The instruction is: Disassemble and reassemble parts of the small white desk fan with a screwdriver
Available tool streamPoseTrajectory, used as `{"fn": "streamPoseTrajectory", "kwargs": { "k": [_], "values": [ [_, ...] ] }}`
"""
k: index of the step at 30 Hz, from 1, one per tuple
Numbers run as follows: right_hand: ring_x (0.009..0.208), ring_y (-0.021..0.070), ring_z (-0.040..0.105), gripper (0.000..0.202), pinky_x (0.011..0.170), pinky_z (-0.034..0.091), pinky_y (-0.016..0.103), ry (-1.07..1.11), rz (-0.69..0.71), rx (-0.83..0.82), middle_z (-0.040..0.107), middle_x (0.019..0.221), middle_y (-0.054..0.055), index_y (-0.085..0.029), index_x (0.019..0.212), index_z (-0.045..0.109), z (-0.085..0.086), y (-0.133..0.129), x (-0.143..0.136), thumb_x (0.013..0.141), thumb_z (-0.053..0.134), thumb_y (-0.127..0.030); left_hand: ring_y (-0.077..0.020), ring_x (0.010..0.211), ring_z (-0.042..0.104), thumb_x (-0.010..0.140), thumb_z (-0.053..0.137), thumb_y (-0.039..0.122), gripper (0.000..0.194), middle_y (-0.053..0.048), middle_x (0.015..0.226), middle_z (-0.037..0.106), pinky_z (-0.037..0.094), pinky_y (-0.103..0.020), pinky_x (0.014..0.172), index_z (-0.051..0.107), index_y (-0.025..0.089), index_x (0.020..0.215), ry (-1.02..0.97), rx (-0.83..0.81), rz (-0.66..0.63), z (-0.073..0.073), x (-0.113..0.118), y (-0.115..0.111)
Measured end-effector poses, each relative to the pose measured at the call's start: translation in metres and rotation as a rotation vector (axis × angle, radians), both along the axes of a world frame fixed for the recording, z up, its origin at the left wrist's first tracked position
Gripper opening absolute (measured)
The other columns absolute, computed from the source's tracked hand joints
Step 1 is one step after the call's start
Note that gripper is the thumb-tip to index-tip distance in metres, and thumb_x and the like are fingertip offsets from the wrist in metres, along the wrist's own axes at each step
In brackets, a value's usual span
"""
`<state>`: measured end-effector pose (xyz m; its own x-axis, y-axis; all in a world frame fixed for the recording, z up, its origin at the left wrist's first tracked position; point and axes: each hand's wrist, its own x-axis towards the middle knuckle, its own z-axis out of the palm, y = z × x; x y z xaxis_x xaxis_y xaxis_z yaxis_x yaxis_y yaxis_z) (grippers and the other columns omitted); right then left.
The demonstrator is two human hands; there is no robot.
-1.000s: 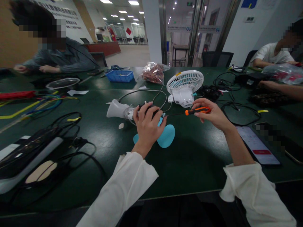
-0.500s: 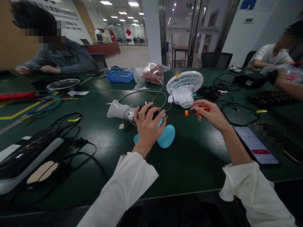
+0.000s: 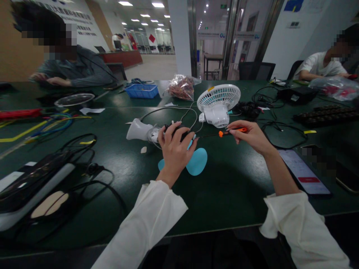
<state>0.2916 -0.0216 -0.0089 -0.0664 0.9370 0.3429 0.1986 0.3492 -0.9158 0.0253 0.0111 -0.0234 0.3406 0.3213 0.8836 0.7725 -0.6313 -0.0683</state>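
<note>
Evidently the two hands were apart but busy along one line near the middle of the tabletop (image 3: 224, 201). The left hand (image 3: 176, 147) was curled palm-down over a dark part (image 3: 184, 136), its fingers closed around it and hiding most of it. The right hand (image 3: 249, 136) pinched the handle of an orange-and-black screwdriver (image 3: 221, 133), whose thin shaft pointed across at the left thumb; its tip seemed to meet the dark part just there, though the fingers made this hard to tell.

Pale blue blades (image 3: 197, 161) showed on both sides of the left wrist, nearer the table's front edge. Toward the left edge from that hand, a white stand (image 3: 137, 130) lay on its side, with a small beige piece (image 3: 143, 150) just in front of it. Beyond the right hand, toward the far edge, sat a white fan head (image 3: 220, 98) (its slotted guard tilted upward).

A blue basket (image 3: 142, 90) and a clear plastic bag (image 3: 181, 87) stood close to the far edge. A lit phone (image 3: 304, 172) lay near the front right corner, and a power strip (image 3: 39, 168) ran along the left side.
</note>
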Motion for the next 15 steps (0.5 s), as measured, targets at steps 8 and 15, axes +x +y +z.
{"fn": "streamPoseTrajectory", "kwargs": {
  "k": [8,15],
  "values": [
    [0.056,0.007,0.056,0.034,0.05,0.051,0.023,0.01,0.063,-0.015,0.067,0.101,0.005,-0.02,0.102,0.069,-0.0003,-0.0001,0.0022,0.072,0.076,-0.032,-0.026,0.121,0.049,0.083,0.065,0.029,0.011,-0.001,0.102,0.066,0.027,-0.049,0.109,0.067,0.027,0.093,0.023,0.008,0.006,-0.0012,-0.0015,0.0019],
    [0.05,0.006,0.052,0.039,0.046,0.053,0.022,0.084,0.048,-0.033,0.065,0.085,0.002,-0.021,0.111,0.064,-0.0007,-0.0008,0.0,0.074,0.075,-0.033,-0.0252,0.121,0.049,0.083,0.066,0.031,0.01,0.001,0.101,0.067,0.025,-0.049,0.109,0.066,0.027,0.092,0.033,0.026,0.006,-0.0007,-0.0021,0.0021]
  ]
}}
